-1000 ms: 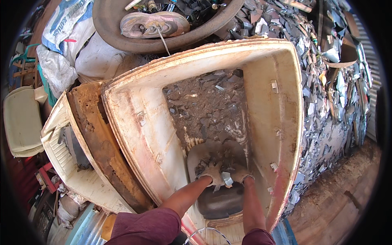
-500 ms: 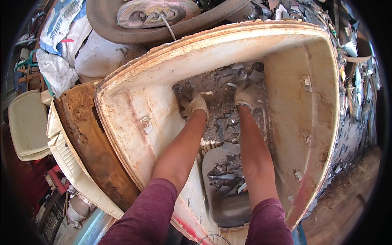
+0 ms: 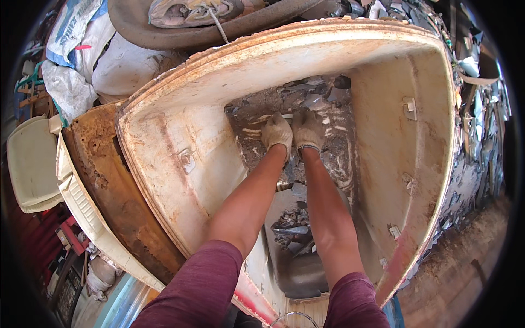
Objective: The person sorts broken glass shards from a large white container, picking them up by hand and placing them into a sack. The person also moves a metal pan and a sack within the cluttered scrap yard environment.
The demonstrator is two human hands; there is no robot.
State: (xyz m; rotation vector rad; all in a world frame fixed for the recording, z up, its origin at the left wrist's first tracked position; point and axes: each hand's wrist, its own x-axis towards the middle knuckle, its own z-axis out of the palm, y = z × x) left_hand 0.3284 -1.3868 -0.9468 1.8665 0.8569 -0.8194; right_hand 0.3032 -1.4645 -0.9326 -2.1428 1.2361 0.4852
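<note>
My left hand [image 3: 276, 133] and my right hand [image 3: 308, 130], both in dusty beige gloves, are side by side at the bottom of a deep, rusty off-white tub [image 3: 202, 131]. Their fingers curl down toward the dirt and are partly hidden. A thin pale strip [image 3: 287, 116] shows between the two hands at the knuckles; its kind is unclear. Around them lies dark dirt [image 3: 254, 156] with streaks and broken shards [image 3: 314, 101]. Nearer me, below my wrists, a grey basin [image 3: 301, 273] inside the tub holds dark and glassy fragments [image 3: 292, 229], partly covered by my right forearm.
Beyond the tub's far rim is a tyre-like dark ring [image 3: 164, 39] with a roped bundle. White sacks [image 3: 123, 65] lie at the far left. A rusty brown panel [image 3: 104, 164] and a cream plastic piece [image 3: 33, 164] stand left. Broken shards [image 3: 476, 158] are heaped along the right.
My hands have come together from opposite sides of the tub's bottom. Bare streaks now show in the dirt at the right, and the shards that lay between my arms have shifted.
</note>
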